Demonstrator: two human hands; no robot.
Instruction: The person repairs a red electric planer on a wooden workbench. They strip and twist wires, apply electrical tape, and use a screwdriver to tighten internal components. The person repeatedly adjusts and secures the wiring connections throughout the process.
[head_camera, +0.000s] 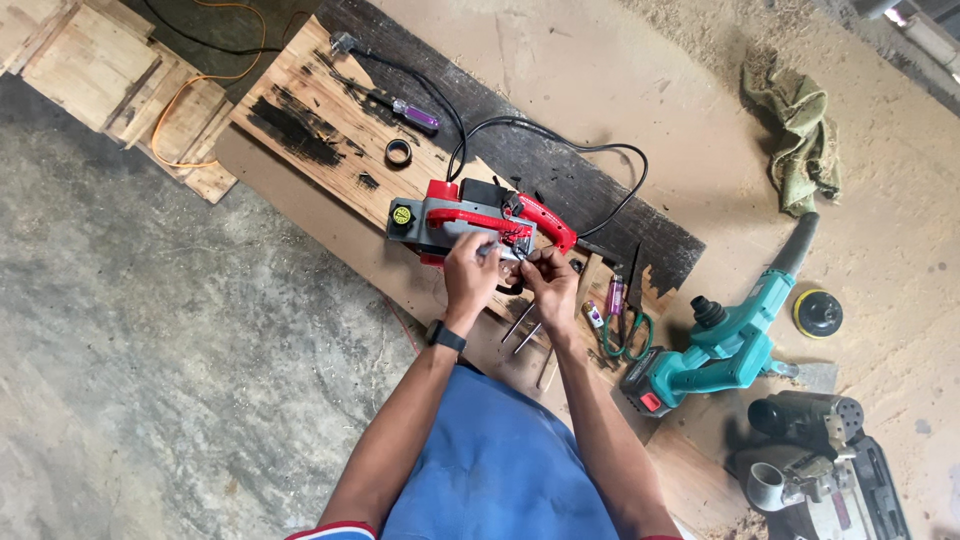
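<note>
Hands meet over a red and grey electric planer (470, 222) that sits on a scorched wooden board (330, 120), near that board's lower edge. Left hand (470, 272), black watch (446, 336) on the wrist, is clenched around a small metal tool; tool tip touches the planer's side. Right hand (548, 282) pinches something tiny just beside the planer; cannot tell what it is. Planer's black power cord (560, 135) loops across a dark plank behind it.

On the board's far part: roll of black tape (399, 152), purple-handled screwdriver (412, 113), plug at the upper corner. Under the wrists, two loose metal rods (524, 328) lie on the wood. Just right of the right hand: small purple tool and green-handled pliers (628, 335), touching the board's broken edge.

Well to the right on the sawdust-covered sheet: teal cordless blower (730, 340) with red battery catch, yellow and black sanding disc (817, 313), green rag (800, 135) near the far edge, dark power tool (820, 460) at the lower right corner. Orange cable (190, 95) lies over pallets at upper left. Blue shirt fills the bottom.
</note>
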